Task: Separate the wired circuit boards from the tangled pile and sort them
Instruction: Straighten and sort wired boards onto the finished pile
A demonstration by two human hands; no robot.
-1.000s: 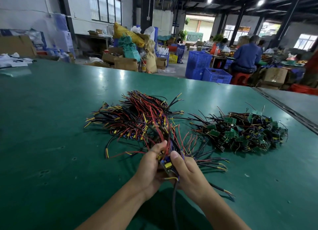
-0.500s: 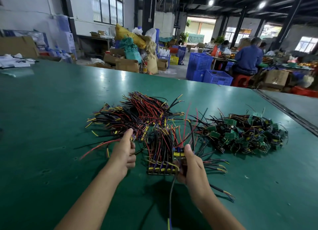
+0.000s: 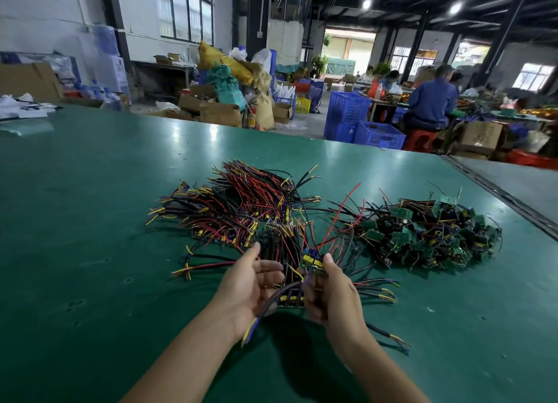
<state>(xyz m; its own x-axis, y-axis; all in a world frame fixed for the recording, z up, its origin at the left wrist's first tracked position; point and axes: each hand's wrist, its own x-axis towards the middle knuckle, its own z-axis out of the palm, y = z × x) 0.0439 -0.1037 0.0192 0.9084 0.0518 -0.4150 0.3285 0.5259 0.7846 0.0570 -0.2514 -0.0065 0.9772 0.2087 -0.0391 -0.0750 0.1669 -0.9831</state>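
I am holding one small circuit board [image 3: 312, 262] just above the green bench [image 3: 90, 221], pinching it between the curled fingers and thumb of my right hand [image 3: 333, 294]. Its black cable [image 3: 271, 304] is trailing down and to the left, crossing in front of my left hand [image 3: 246, 285], whose fingers are lying loosely spread and gripping nothing. Beyond my hands the fanned heap [image 3: 241, 209] of boards with red and black wires is lying on the bench, and the tangled pile [image 3: 431, 236] of green boards is sitting just to its right.
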